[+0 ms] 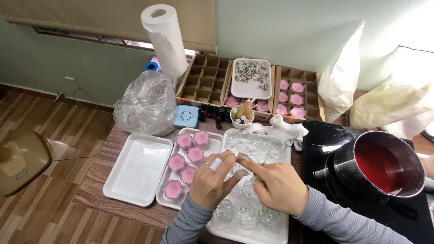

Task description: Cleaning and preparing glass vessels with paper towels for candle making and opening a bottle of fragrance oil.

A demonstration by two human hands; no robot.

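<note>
From the head view, both hands are seen over a long white tray (280,232) lying on the wooden surface (97,180). The left hand (210,183) is held with its fingers (220,163) curled together around a small clear glass holder (241,166), so that the holder is kept steady above the tray. The right hand (278,187) is brought in from the right, its forefinger and thumb pinched together at the mouth of the same holder; whether something tiny is pressed between them cannot be told.

More empty clear holders (247,214) are set in rows on that tray, near and far of the hands, within easy reach. Just to the left, a second white tray (166,199) carries flower-shaped holders filled with pink wax (186,141), kept apart from the empty ones. Further left lies an empty white tray (135,168).

At the right, a steel pot (384,165) with red liquid inside is placed on a black cooktop (407,217), near the working tray. At the far side, cardboard divider boxes (205,77) are lined against the wall, one holding pink pieces (294,99), and a small white tray of wicks (251,74) rests on them. A paper cup with sticks (242,116), a paper towel roll (165,38), a crumpled clear plastic bag (147,104) and a crumpled white cloth (285,129) are gathered nearby.
</note>
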